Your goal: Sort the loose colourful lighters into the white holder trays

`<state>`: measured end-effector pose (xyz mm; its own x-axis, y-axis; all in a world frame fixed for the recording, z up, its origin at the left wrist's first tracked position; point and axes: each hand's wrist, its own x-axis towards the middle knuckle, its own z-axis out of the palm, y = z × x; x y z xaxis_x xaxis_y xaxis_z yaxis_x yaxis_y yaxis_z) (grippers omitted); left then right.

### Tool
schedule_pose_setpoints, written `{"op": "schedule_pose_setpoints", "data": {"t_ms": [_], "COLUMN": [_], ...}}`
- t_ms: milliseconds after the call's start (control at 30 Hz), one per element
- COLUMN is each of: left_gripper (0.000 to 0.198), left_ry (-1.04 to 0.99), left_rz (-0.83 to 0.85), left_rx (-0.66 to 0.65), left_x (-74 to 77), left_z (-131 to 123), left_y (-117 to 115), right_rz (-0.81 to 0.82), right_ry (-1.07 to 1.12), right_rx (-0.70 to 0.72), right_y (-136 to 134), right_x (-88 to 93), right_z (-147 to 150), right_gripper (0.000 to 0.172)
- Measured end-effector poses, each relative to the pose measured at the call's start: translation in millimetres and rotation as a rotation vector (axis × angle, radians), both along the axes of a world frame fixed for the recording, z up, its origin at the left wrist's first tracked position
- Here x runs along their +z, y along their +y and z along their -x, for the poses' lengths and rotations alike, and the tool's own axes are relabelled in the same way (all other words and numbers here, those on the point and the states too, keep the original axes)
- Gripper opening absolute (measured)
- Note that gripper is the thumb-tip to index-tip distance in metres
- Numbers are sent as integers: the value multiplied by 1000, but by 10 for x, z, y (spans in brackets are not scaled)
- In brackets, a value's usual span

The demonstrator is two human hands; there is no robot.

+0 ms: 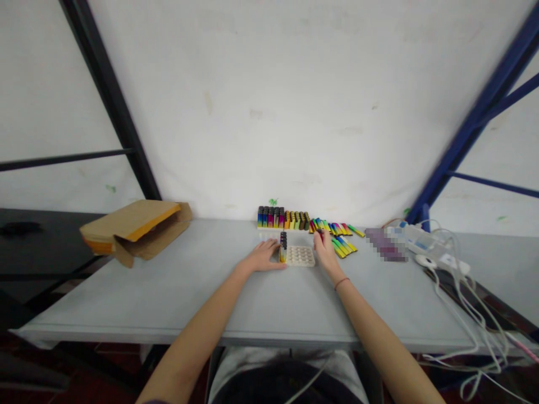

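Mostly, right hand (324,252) hides a reddish object (321,234).

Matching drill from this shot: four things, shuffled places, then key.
1. Open brown cardboard box
2. Off-white rectangular grid tray
3. Round white disc-shaped object
4. Bare left hand

A. Right end of the grey tabletop
B. Beside the tray's left end
C. Left end of the tabletop
D. Between the left hand and bare right hand

Pairs: 1-C; 2-D; 3-A; 4-B
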<state>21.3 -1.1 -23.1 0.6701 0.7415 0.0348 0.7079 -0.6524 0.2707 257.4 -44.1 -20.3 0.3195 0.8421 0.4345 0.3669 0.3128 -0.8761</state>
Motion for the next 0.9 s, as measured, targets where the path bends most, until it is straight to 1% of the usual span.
{"op": "schedule_pose_setpoints", "data": {"t_ms": [100,167,300,433,533,600,667,700,733,767,800,867,900], "left_gripper": [90,90,90,93,93,93,93,93,93,93,92,92,92], "left_ry": [-14,-19,-22,-10,-7,-7,1,8,14,17,19,21,23], "left_rz": [13,14,10,5,7,11,14,16,17,17,17,20,22], "left_rx": [2,-6,-25,-26,-20,-17,-12,-10,-7,-5,-4,-4,-4], "left_x": [0,-2,-19,-54,-65,-54,-30,-16,0,14,25,38,38], "left_z": [-3,-3,-3,-4,-2,-1,-2,-3,-4,-6,-7,-7,-6], "left_y": [3,4,14,32,32,19,0,-9,-18,-25,-30,-33,-30], "right_rz": [-70,-80,-61,-25,7,27,39,47,65,102,164,350,436], "right_ry": [-137,-158,-176,-327,-412,-470,-521,-541,-565,-600,-656,-796,-844], "right_rx": [56,114,156,220,268,307,315,284,220,120,-11,-316,-430], "right_y": [58,119,205,223,225,220,201,184,163,137,107,43,14], "right_x": [86,117,100,83,115,147,174,181,184,181,174,147,130], "right_z": [109,167,254,309,346,348,297,245,174,88,-8,-196,-273], "right_gripper": [36,39,38,29,26,29,36,40,41,41,39,32,32]}}
